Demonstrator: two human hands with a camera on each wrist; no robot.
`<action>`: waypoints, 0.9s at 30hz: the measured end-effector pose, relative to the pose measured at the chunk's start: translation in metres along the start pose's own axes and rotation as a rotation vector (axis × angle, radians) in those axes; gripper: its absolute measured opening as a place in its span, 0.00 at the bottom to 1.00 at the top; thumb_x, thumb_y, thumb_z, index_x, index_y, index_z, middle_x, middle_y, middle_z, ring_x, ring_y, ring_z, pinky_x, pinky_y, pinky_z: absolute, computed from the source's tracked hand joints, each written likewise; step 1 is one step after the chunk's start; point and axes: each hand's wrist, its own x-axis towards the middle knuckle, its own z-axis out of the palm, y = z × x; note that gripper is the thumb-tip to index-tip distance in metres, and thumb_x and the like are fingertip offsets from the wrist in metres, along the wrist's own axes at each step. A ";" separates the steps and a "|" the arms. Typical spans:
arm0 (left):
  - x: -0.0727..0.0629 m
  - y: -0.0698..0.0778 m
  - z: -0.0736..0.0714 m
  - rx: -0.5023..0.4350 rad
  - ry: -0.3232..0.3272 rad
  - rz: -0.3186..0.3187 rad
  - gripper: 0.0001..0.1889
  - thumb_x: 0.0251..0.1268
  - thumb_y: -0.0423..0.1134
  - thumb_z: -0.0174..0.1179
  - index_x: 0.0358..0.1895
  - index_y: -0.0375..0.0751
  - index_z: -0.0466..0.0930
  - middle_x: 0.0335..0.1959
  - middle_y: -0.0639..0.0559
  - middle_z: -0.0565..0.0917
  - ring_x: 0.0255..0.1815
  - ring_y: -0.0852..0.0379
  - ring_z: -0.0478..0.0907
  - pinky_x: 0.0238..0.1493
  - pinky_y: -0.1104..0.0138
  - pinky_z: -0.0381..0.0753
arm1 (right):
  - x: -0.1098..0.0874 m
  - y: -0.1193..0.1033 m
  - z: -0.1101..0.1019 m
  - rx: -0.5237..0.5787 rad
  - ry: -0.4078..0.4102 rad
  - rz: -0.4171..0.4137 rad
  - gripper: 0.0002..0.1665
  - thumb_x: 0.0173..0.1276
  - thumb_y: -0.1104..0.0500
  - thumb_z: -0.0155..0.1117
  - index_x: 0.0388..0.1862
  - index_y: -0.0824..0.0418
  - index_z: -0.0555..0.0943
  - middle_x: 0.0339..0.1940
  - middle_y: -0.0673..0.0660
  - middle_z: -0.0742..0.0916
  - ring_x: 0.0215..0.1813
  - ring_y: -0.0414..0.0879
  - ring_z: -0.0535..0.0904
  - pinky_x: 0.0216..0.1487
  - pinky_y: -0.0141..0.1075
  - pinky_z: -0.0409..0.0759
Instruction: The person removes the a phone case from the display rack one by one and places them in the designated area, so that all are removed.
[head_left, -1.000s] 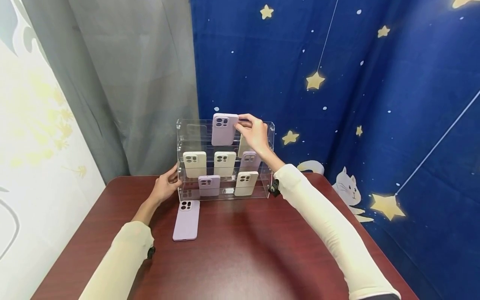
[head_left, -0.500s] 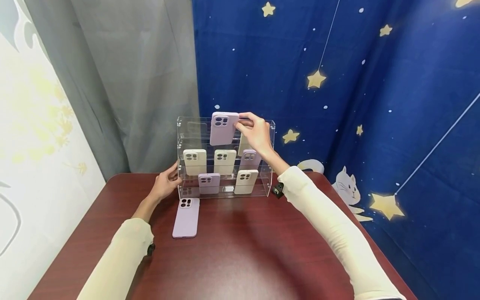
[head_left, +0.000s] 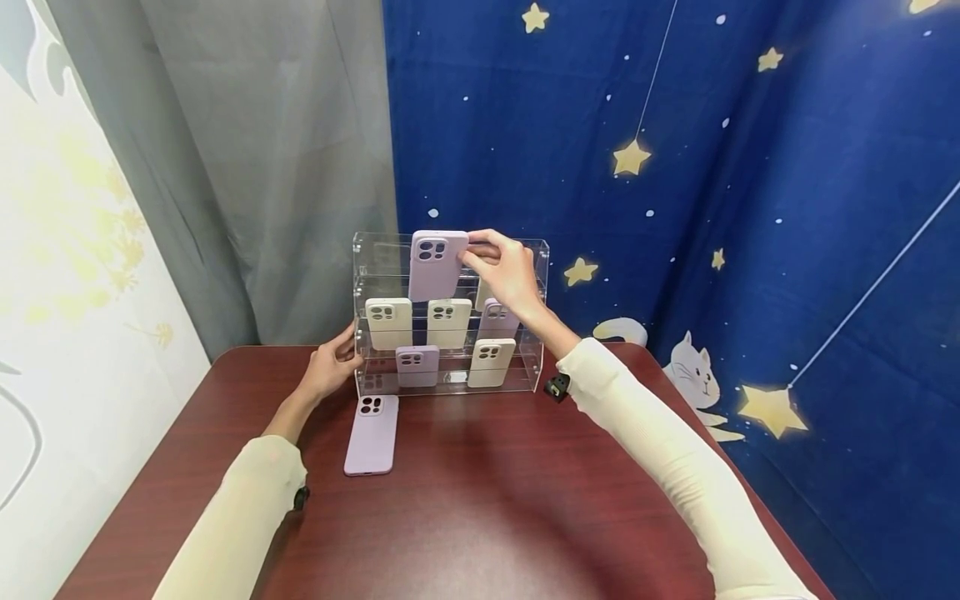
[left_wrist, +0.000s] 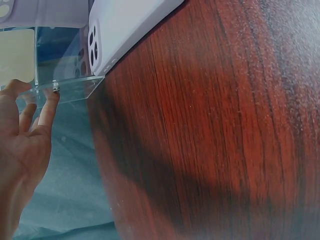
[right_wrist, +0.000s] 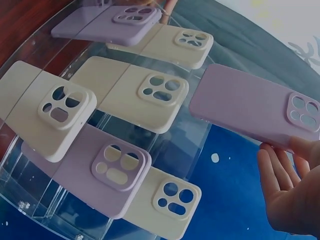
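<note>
In the head view, my right hand (head_left: pixel 506 271) pinches a lilac phone case (head_left: pixel 437 267) by its side edge. The case is upright in front of the top tier of a clear acrylic display stand (head_left: pixel 540 350). In the right wrist view, the thumb and fingers (right_wrist: pixel 272 172) hold this case near its camera cutout. My left hand (head_left: pixel 328 368) is at the stand's left side, its fingertips touching the side panel in the left wrist view. Another lilac case (head_left: pixel 372 437) lies on the table in front of the stand's left corner.
Cream cases (head_left: pixel 389 323) and lilac cases (head_left: pixel 417 367) stand on the lower tiers. A cream case (right_wrist: pixel 167 200) higher on the right is partly behind my right hand in the head view. The dark red table (head_left: pixel 465 500) backs onto grey and blue star-patterned curtains (head_left: pixel 675 100).
My right hand has moved the lilac case slightly left and, since half a second ago, a little lower. My left hand stays at the stand's side.
</note>
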 end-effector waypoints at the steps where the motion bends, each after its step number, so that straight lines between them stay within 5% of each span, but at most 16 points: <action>1: 0.000 0.000 0.000 0.000 -0.001 -0.002 0.41 0.72 0.28 0.60 0.84 0.52 0.54 0.71 0.33 0.73 0.66 0.35 0.78 0.64 0.48 0.80 | -0.001 0.000 0.001 0.003 -0.004 -0.002 0.18 0.67 0.61 0.76 0.55 0.62 0.87 0.47 0.61 0.92 0.48 0.49 0.91 0.50 0.36 0.89; 27: -0.001 -0.001 0.001 -0.045 -0.003 0.001 0.41 0.72 0.26 0.60 0.84 0.49 0.55 0.70 0.30 0.73 0.65 0.32 0.78 0.63 0.47 0.80 | -0.034 0.009 0.015 -0.004 -0.093 0.006 0.19 0.67 0.60 0.76 0.55 0.64 0.87 0.45 0.60 0.92 0.47 0.49 0.91 0.47 0.38 0.90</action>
